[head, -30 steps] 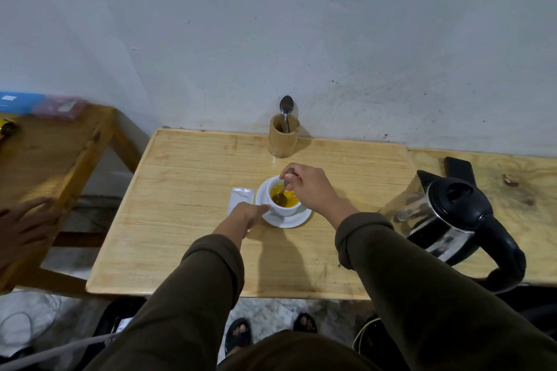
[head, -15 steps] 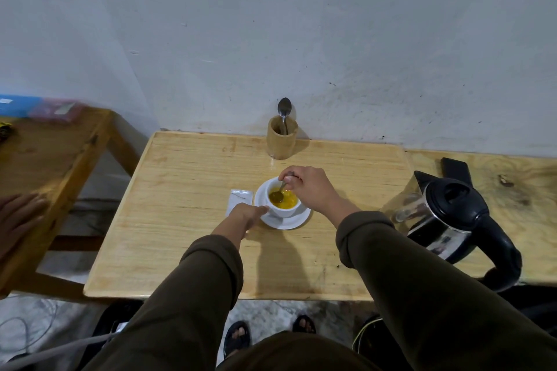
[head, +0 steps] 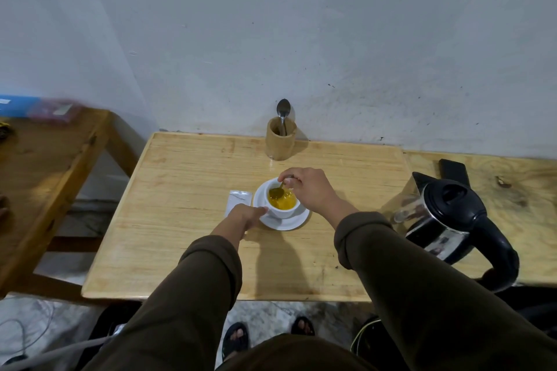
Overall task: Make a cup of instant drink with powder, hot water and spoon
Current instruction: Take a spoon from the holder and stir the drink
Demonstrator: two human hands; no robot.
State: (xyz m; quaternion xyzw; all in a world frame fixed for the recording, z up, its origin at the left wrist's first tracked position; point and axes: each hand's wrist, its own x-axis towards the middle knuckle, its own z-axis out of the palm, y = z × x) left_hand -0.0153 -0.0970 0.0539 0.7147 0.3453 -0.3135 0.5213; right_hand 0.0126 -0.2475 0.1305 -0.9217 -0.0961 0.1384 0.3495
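While the left hand steadies the cup (yellow drink), the right hand grips the spoon.

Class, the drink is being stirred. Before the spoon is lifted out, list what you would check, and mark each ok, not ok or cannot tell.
1. Right hand has a grip on the spoon: ok.
2. Left hand steadies the cup: ok.
3. Cup sits on the saucer: ok.
4. Powder fully dissolved in the yellow drink: cannot tell.
5. Kettle stands apart from the cup: ok.
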